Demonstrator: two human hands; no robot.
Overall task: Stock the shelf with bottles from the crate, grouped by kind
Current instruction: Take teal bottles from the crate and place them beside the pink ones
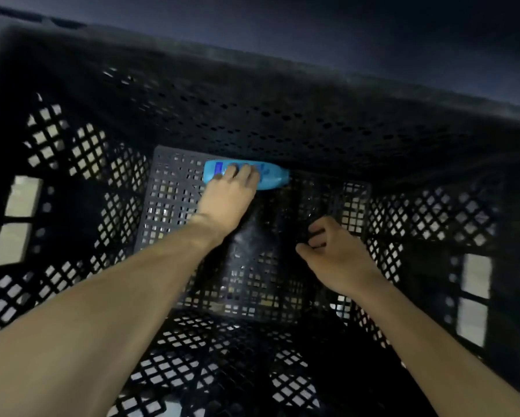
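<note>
Both hands are down inside a deep black crate (72, 152). Left hand (227, 195) reaches to the far edge of the crate floor and lies over a blue bottle (246, 176), with its fingers (240, 173) bent over the top of it. The bottle lies on its side, tight against the far wall, with its cap end pointing right. It looks like the only bottle left in there, but the crate is dark, so I am not sure. Right hand (332, 248) hangs near the middle of the floor, fingers loosely bent, holding nothing.

The bottle could slip, because the hand only covers its top and it may be smooth. It could also bump the tall walls on the way up.

The crate floor and walls are full of small holes. Pale ground shows through them. No shelf shows.
</note>
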